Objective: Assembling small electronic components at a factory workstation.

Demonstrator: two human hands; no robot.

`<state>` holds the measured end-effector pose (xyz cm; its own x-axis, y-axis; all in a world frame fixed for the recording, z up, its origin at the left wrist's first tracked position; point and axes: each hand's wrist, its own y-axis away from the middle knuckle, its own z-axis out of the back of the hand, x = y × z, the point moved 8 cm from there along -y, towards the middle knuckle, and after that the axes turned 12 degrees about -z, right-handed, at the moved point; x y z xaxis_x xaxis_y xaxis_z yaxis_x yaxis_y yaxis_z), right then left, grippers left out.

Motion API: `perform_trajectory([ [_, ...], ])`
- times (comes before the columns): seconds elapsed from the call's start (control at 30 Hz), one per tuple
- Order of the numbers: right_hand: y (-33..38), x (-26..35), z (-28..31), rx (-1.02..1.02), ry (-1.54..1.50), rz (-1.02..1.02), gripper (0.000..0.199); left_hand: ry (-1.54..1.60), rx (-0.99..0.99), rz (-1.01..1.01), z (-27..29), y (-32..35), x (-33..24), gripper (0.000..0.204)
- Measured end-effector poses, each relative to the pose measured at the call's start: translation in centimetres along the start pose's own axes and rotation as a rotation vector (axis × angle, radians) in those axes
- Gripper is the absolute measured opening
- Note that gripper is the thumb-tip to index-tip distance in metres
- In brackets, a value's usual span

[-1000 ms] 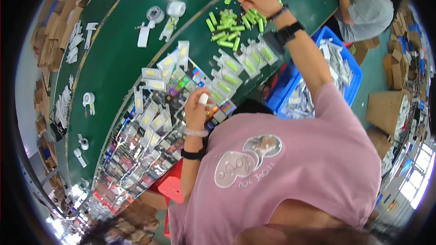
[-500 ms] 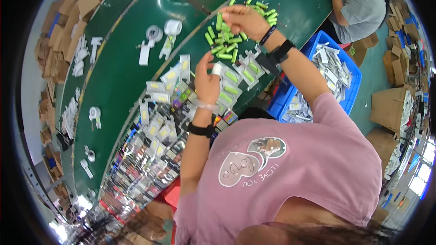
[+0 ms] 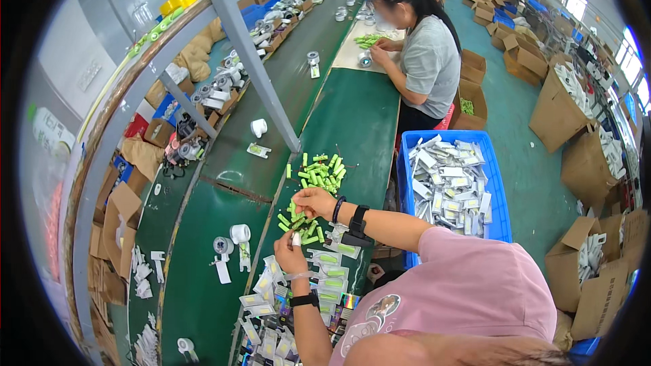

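Note:
My right hand (image 3: 314,202) is closed in a pinch over a loose pile of small green battery cells (image 3: 323,175). A green cell (image 3: 293,208) shows at its fingertips. Below and left of it, my left hand (image 3: 290,254) has its fingers curled together, with a white cover (image 3: 296,238) on one fingertip. Something thin and dark shows at these fingers, too small to make out. By my left wrist, flat translucent casings (image 3: 332,283) lie in a row, each with a green cell in it.
White casings with yellow panels (image 3: 261,303) crowd the near bench. Round white lamp parts (image 3: 239,233) sit on the green belt (image 3: 196,230). A blue crate (image 3: 498,196) of white parts stands right. Beyond it a co-worker (image 3: 427,54) sits. A grey post (image 3: 254,61) rises from the bench.
The view has tilted up, bringing the co-worker, the crate and the far bench into sight. My hands have come closer together; the right one was holding a green cell raised above the pile.

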<state>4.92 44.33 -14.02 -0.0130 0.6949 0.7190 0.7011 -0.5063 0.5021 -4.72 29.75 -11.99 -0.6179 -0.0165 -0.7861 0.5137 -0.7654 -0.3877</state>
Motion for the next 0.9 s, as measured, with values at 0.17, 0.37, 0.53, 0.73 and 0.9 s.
perform_trajectory([
  [0.17,0.2,-2.1,0.9,-0.055,-0.019,-0.006,0.013,0.226,-0.02,-0.038,0.1,-0.4,-0.2,0.012],
  [0.37,0.8,-5.5,-0.9,-0.003,-0.022,-0.104,0.017,0.612,-0.06,0.387,-0.6,-0.2,1.8,0.009],
  [0.53,1.1,-7.1,-1.7,0.057,0.039,-0.096,0.016,1.015,-0.171,0.426,-0.4,-0.9,-1.2,0.008],
  [0.73,0.4,-4.1,2.0,-0.151,-0.069,0.077,0.02,0.064,-0.028,0.132,2.1,-0.2,1.3,0.01],
  [0.9,0.5,-2.6,1.5,-0.072,-0.126,0.071,0.017,0.33,-0.178,0.419,2.2,1.2,5.1,0.012],
])
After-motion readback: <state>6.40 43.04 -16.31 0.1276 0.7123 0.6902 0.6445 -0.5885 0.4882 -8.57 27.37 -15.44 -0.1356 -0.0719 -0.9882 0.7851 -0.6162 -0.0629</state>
